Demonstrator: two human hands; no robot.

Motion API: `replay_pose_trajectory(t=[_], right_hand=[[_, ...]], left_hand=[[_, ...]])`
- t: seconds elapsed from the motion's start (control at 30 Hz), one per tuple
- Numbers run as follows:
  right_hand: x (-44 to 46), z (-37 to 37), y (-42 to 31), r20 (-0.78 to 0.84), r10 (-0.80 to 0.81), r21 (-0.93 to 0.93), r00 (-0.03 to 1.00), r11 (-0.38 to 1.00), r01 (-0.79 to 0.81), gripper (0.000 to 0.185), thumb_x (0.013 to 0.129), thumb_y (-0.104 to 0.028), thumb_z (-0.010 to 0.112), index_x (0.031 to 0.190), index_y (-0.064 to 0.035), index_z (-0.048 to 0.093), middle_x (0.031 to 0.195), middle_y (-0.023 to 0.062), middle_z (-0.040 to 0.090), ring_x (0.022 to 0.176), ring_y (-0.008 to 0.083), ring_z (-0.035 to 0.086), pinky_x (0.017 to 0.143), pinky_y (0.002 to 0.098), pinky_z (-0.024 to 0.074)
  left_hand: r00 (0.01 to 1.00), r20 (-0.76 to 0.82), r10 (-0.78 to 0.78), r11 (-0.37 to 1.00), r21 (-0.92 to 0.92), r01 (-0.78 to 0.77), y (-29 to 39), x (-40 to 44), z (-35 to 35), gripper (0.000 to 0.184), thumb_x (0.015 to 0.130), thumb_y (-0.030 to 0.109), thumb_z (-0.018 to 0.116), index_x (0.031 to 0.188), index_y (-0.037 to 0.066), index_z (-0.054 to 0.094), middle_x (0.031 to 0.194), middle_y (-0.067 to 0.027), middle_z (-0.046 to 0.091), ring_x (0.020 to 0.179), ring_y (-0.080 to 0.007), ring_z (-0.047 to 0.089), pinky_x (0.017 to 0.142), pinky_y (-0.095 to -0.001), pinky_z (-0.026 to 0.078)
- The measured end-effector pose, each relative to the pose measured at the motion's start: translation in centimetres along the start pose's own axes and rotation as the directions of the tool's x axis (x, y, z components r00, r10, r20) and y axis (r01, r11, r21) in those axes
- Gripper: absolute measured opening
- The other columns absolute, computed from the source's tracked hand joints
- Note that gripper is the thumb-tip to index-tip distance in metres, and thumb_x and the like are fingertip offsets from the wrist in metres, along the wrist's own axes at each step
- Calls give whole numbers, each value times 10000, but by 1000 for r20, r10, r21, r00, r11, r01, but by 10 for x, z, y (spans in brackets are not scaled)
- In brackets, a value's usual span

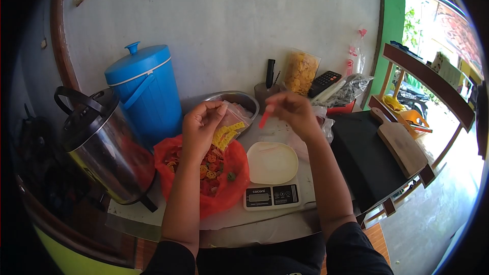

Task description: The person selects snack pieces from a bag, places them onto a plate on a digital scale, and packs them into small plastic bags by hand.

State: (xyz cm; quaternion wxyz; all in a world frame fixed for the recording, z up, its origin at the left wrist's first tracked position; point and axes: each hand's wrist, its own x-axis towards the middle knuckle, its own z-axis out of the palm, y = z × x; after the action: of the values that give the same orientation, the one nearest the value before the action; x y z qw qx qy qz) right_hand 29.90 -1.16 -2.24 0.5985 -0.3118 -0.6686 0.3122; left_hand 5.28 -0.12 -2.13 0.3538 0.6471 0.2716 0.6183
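Note:
My left hand (202,123) pinches a small clear plastic bag (239,112) by its edge. Yellow wavy-edged pieces (226,135) show in the bag's lower part. To the right, my right hand (294,114) is raised with its fingers closed on a short red strip (264,117), whose exact kind I cannot make out. Below my left wrist, an open red plastic bag (232,193) holds many small coloured pieces, some of them wheel-shaped. A white digital kitchen scale (273,197) lies between my forearms, with a pale tray (272,163) on its platform.
A metal bowl (250,103) stands behind my hands. At left are a blue lidded container (153,89) and a large steel pot (109,153). Along the wall are a tub of yellow chips (301,74) and a calculator (324,82). A wooden board (400,142) lies at right.

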Motion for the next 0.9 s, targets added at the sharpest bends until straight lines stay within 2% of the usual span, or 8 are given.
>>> replay_pose_trajectory(t=[0.1, 0.2, 0.3, 0.4, 0.6, 0.7, 0.8, 0.9], right_hand=[[-7, 13, -30, -170, -14, 191, 985, 980, 47, 128, 856, -119, 732, 961, -55, 698, 843, 0, 674, 778, 58, 616, 698, 218, 470], [-11, 23, -29, -257, -195, -122, 946, 978, 169, 146, 844, -131, 748, 954, -51, 694, 830, 2, 675, 770, 60, 614, 684, 221, 466], [-15, 30, -36, -260, -233, -200, 937, 963, 184, 151, 840, -129, 751, 951, -45, 692, 827, 13, 680, 765, 68, 617, 685, 228, 471], [-14, 31, -33, -231, -259, -200, 938, 956, 214, 162, 836, -130, 753, 958, -43, 691, 843, 24, 693, 750, 81, 619, 682, 242, 475], [-16, 47, -29, -73, -343, -409, 937, 867, 286, 163, 799, -109, 778, 932, -54, 702, 880, 22, 693, 812, 111, 625, 756, 266, 482], [-18, 50, -33, -83, -258, -375, 963, 903, 210, 153, 785, -115, 787, 907, -65, 710, 859, 16, 686, 855, 126, 620, 780, 284, 477], [-17, 47, -33, -49, -281, -401, 959, 885, 239, 157, 802, -126, 774, 917, -43, 707, 871, 34, 679, 882, 155, 617, 797, 294, 477], [-14, 44, -24, 76, -399, -446, 914, 806, 389, 176, 822, -137, 752, 957, -33, 708, 956, 68, 664, 910, 193, 614, 810, 304, 475]], left_hand=[[999, 27, -46, 999, -21, 46, 2, -2, 1, 190, 888, 132, 707, 1017, -1, 667, 889, -39, 689, 811, -83, 636, 755, -228, 513], [998, 48, -28, 1000, -10, 29, 3, -3, 2, 195, 854, 90, 732, 1012, -2, 665, 883, -51, 694, 818, -96, 641, 774, -236, 508], [999, 53, 12, 1000, -18, -11, 2, -3, 2, 209, 825, 58, 749, 1005, -4, 663, 888, -59, 697, 818, -103, 644, 776, -241, 511], [998, 57, 13, 998, -68, -9, 4, -3, 2, 213, 814, 48, 756, 998, -1, 661, 894, -63, 697, 819, -104, 644, 779, -245, 511], [996, 89, -18, 991, -131, 30, 5, -5, 6, 199, 823, 56, 751, 993, 11, 659, 912, -65, 693, 837, -105, 641, 790, -250, 509], [995, 92, -28, 987, -154, 42, 2, -4, 6, 196, 834, 75, 751, 998, 12, 663, 923, -56, 699, 849, -99, 644, 787, -245, 515], [995, 99, -24, 977, -209, 44, -1, -4, 9, 188, 849, 96, 744, 999, 14, 666, 949, -53, 699, 875, -98, 641, 807, -245, 510], [995, 95, -24, 966, -254, 48, 0, -6, 13, 176, 868, 122, 729, 994, 16, 665, 980, -55, 691, 907, -100, 635, 835, -250, 500]])
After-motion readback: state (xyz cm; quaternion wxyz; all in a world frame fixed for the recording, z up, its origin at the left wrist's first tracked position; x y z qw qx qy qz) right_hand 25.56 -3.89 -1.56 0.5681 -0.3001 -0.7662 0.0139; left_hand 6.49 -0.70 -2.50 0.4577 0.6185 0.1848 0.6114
